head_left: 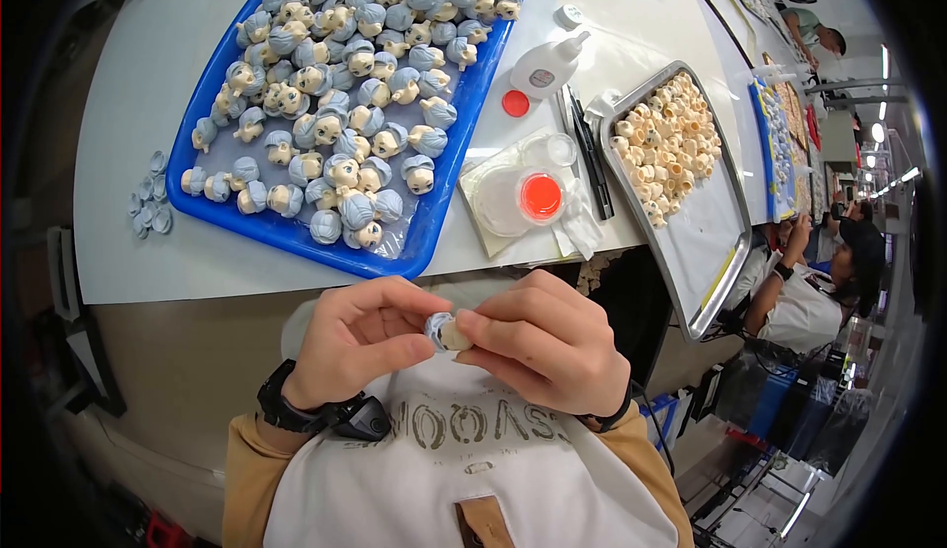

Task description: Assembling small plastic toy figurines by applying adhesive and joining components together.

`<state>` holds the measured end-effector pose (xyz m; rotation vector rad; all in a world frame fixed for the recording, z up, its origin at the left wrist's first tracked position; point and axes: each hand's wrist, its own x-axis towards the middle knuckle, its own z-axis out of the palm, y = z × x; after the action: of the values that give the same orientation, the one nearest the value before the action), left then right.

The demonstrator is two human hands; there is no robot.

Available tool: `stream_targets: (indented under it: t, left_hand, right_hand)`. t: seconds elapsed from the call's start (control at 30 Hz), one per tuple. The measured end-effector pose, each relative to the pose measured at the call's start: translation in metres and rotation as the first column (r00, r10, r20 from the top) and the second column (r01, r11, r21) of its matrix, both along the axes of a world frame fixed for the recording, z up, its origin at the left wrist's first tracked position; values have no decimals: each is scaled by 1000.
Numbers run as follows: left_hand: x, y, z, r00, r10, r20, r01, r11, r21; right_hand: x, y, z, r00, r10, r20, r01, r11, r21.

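Between my two hands, in front of my chest, is a small doll head [449, 332] with a pale blue hair part and a cream part. The fingers of my right hand [547, 341] pinch its cream side. My left hand [365, 336] has its thumb and fingertips at the blue side, the other fingers curled. Just beyond my hands, a blue tray [431, 222] is heaped with doll heads [340, 171] that have blue hair and painted eyes. A metal tray [712, 287] at the right carries many hollow cream face pieces [671, 139].
Loose blue hair pieces [151, 196] lie left of the blue tray. Between the trays stand a white squeeze bottle [549, 65], a clear jar with red contents [540, 196], a red cap [515, 103] and dark pen-like tools [592, 158]. Another person [819, 282] sits at the right.
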<state>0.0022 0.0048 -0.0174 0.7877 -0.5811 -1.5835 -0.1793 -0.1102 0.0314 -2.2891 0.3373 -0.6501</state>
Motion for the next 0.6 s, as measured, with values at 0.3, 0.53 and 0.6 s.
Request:
stream_targets:
  t: [0.3, 0.53, 0.6]
  left_hand:
    - [4, -1, 5, 997, -48, 64, 42, 994, 103]
    - [1, 3, 16, 994, -106, 14, 104, 990, 97]
    - [7, 4, 11, 981, -184, 55, 182, 982, 49]
  right_hand:
    - [7, 8, -9, 999, -11, 32, 15, 990, -142]
    - [19, 19, -24, 987, -146, 64, 156, 963, -219]
    - [16, 19, -20, 990, -138, 15, 138, 964, -227]
